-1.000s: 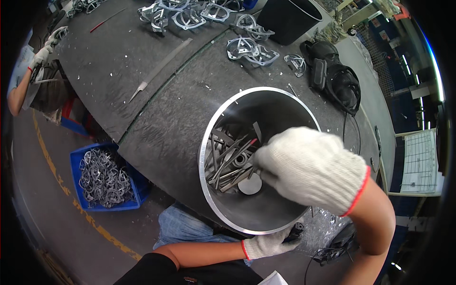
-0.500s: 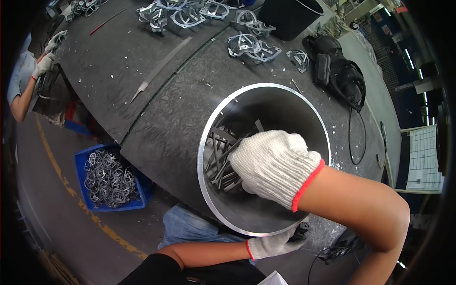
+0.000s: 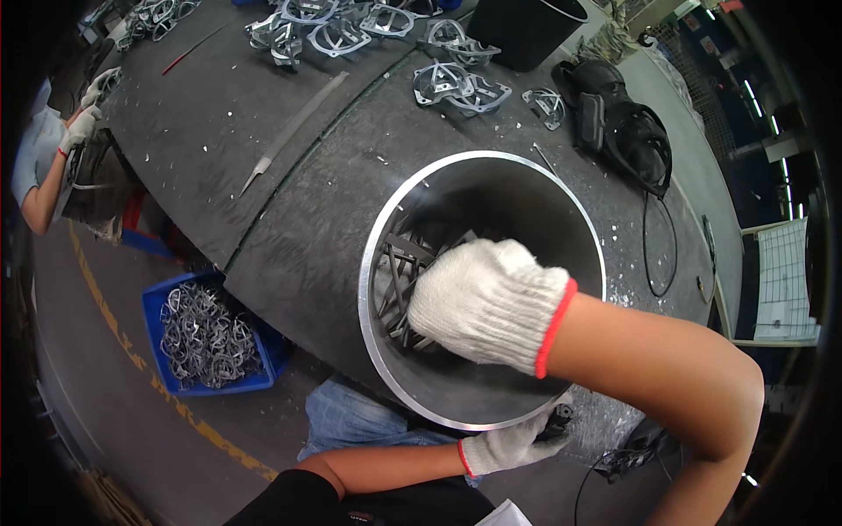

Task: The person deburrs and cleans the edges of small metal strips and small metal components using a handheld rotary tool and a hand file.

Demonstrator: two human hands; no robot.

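My right hand (image 3: 487,302), in a white knit glove with a red cuff, reaches inside a round metal drum (image 3: 369,337) with a bright rim. It looks closed, its fingertips hidden among thin grey metal rods and strips (image 3: 399,279) at the drum's bottom; what it grips cannot be made out. Below the drum's near rim is my left hand (image 3: 509,445), gloved alike, with its fingers curled round a small black object (image 3: 556,422) whose kind is unclear.
Several silvery metal frames (image 3: 339,37) lie along the far side of the dark table (image 3: 307,219), near a file (image 3: 289,136) and a black bin (image 3: 526,31). Black headgear (image 3: 636,145) sits far right. At left are a blue crate (image 3: 267,377) of metal parts and another person's gloved hands (image 3: 83,127).
My right hand has shifted slightly left inside the drum, and a strip that stuck up behind it is now mostly hidden. My left hand stays by the near rim.
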